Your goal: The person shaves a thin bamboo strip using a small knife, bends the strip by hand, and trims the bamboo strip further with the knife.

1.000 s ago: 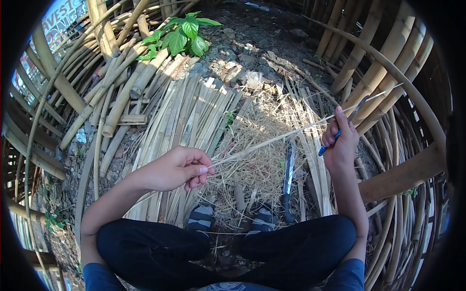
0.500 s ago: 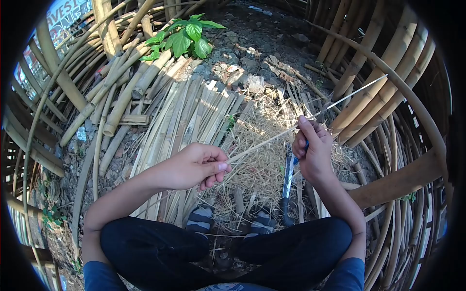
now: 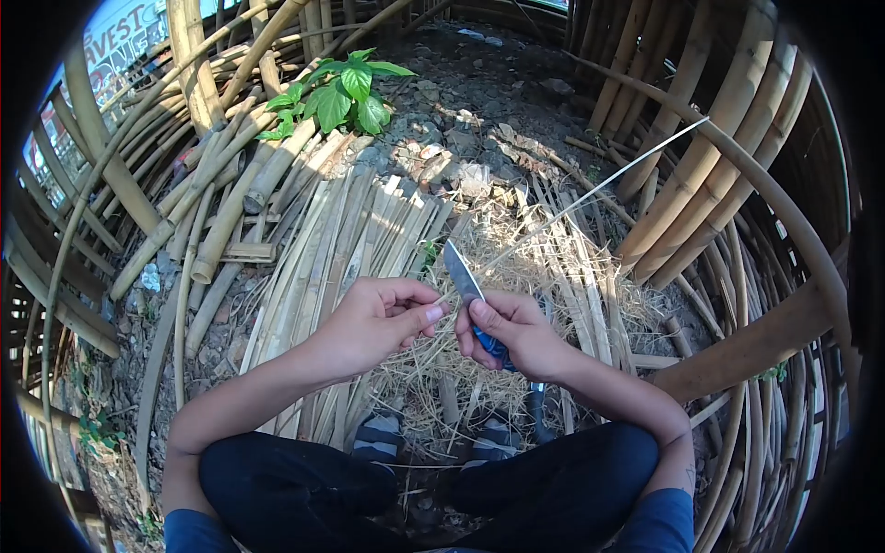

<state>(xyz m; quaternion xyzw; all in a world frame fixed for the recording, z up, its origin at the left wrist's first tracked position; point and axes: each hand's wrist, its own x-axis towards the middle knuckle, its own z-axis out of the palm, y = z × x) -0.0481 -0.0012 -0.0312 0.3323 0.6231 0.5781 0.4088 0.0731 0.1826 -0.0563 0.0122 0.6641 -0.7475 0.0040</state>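
My left hand (image 3: 392, 318) is closed, thumb and fingers pinching one end of a thin bamboo strip (image 3: 613, 180). The strip passes behind the blade and stretches up to the far right. In my right hand (image 3: 521, 332) is a knife (image 3: 461, 274), its blue handle wrapped by the fingers and its blade pointing up and left. The blade sits close to the pinched end of the strip; whether it touches cannot be made out. Below the right forearm, a long tool with a dark handle (image 3: 537, 415) lies on the ground, partly hidden.
Split bamboo slats (image 3: 313, 240) lie beyond my left hand. Shavings (image 3: 502, 230) cover the ground between my feet and beyond. Bamboo poles (image 3: 221, 221) are piled at left, near a green plant (image 3: 346, 92). Thick upright bamboo (image 3: 719, 175) stands at right.
My right hand has moved left and down along the strip, close to my left hand. The knife blade now shows, pointing up. My left hand stays nearly in place.
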